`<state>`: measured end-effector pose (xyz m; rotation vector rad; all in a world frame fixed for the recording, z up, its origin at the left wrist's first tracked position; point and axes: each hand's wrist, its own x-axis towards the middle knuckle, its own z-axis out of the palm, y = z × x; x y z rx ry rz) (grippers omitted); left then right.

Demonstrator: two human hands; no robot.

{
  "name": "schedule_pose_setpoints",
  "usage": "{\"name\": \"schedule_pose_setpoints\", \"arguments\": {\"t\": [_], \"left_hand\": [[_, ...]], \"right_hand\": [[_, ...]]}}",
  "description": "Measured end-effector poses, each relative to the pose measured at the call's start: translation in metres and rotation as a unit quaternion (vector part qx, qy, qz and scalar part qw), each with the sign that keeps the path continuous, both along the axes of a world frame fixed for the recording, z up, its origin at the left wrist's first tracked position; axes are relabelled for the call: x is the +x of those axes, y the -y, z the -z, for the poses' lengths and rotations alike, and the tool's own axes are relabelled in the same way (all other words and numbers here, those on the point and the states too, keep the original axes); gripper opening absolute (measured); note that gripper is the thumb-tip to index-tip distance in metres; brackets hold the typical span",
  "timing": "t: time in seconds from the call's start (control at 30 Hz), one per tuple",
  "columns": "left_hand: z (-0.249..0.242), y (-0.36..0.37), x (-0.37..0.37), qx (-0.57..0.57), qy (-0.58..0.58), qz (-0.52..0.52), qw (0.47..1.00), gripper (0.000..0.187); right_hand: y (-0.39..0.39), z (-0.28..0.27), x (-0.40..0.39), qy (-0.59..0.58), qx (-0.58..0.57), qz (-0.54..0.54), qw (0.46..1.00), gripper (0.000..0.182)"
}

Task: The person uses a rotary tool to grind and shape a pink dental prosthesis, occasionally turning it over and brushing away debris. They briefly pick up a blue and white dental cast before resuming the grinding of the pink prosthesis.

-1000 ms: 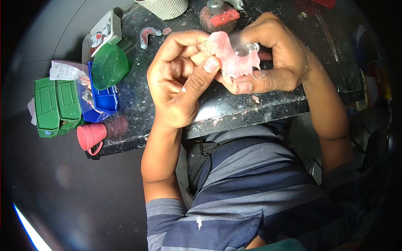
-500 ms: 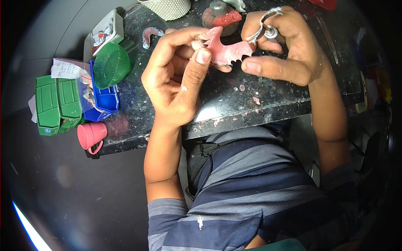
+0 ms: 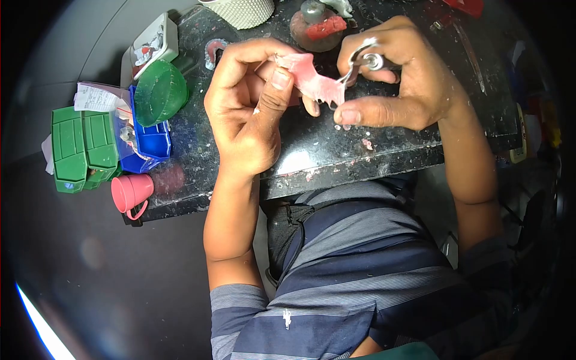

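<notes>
A thin pink curved plate (image 3: 315, 81) with a jagged edge is pinched between the thumb and fingers of my left hand (image 3: 255, 108). My right hand (image 3: 396, 84) has its fingers curled round a small metal tool (image 3: 371, 60) with a round end. The tool's thin tip meets the right end of the pink plate. My right thumb points left, just below that end. Both hands are raised over the black table (image 3: 384, 157).
Left on the table are a green bowl (image 3: 161, 93), blue bin (image 3: 153, 141), pink cup (image 3: 132, 192) and white tray (image 3: 150, 45). Green bins (image 3: 84, 144) lie farther left. A round-knobbed container (image 3: 315, 30) and woven basket (image 3: 243, 12) are at the back.
The pink plate has tilted and shifted left and slightly down. My right hand and the tool have moved left with it.
</notes>
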<state>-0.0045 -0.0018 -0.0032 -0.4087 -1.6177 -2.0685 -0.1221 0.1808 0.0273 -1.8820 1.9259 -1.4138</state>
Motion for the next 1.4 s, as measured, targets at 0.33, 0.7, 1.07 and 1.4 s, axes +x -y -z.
{"name": "schedule_pose_setpoints", "arguments": {"t": [0.33,0.7,1.07,1.4], "left_hand": [[0.005,0.008,-0.001,-0.077,-0.044,0.020,0.996,0.016],[0.005,0.009,-0.002,-0.075,-0.051,0.026,0.996,0.016],[0.005,0.011,-0.003,-0.089,-0.061,0.016,0.994,0.016],[0.006,0.014,-0.004,-0.119,-0.072,0.009,0.990,0.016]], "right_hand": [[0.007,0.006,0.006,0.045,0.043,-0.018,0.998,0.031],[0.003,-0.002,0.004,0.022,0.081,-0.020,0.996,0.029],[0.003,0.004,0.002,0.026,0.067,-0.022,0.997,0.032],[0.003,0.003,0.001,-0.011,0.047,-0.011,0.999,0.034]]}}
